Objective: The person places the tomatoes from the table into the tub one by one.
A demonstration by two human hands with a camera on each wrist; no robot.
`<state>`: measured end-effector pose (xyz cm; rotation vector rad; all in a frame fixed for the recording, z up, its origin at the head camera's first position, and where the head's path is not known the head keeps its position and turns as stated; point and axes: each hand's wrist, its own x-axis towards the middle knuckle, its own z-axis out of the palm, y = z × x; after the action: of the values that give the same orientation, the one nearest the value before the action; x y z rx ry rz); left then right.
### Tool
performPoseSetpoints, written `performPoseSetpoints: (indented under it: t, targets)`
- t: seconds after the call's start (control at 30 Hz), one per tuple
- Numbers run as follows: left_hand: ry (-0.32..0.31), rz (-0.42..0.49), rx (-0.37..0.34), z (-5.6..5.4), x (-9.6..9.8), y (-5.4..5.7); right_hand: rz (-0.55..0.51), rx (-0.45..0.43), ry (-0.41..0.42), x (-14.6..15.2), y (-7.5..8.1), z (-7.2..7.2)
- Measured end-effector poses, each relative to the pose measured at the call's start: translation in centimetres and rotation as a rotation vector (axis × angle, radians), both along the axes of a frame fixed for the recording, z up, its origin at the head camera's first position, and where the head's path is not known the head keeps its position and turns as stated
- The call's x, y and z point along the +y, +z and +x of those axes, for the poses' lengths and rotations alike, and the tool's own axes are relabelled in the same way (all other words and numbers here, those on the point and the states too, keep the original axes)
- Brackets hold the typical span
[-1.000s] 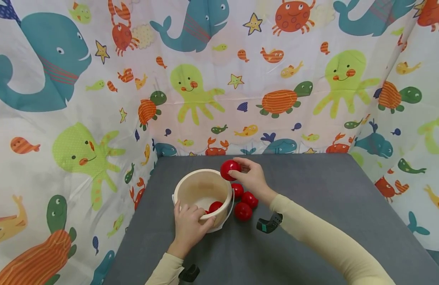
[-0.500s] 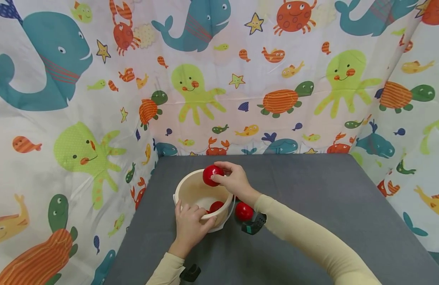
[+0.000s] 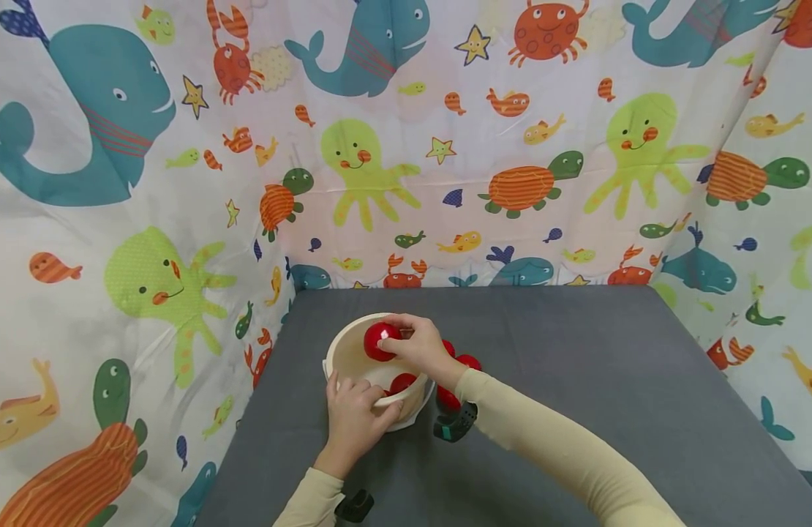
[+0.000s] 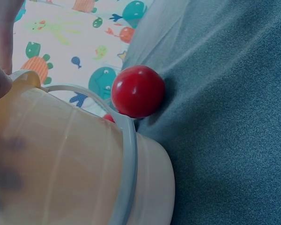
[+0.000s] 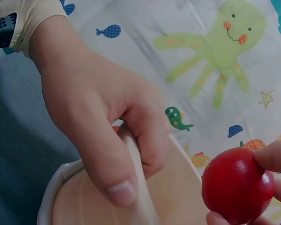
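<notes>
Red ball in right hand, now farther left over the bucket.

Cannot read any text, label, brand, number or sign on any surface in view.
</notes>
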<state>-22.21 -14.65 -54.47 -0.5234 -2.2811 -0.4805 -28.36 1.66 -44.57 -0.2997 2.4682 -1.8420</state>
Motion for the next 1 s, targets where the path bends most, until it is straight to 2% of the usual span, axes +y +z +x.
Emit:
performPoseSetpoints:
  t: [0.27, 0.57, 0.87, 1.0]
  targets:
    - [0.017, -0.014, -0.008, 0.1, 0.1, 0.3, 0.052, -0.085, 0.048, -0.9, -0.9, -0.2]
    - [0.009, -0.006, -0.006, 0.2, 0.1, 0.3, 0.153, -0.072, 0.07, -1.5, -1.9, -0.9]
    - [-0.001, 0.003, -0.017, 0.1, 0.1, 0.4, 0.294, -0.038, 0.097, -2.2, -1.7, -1.3]
    - [0.001, 0.005, 0.007, 0.1, 0.2, 0.4, 0.34, -0.035, 0.111, -2.4, -2.0, -1.5]
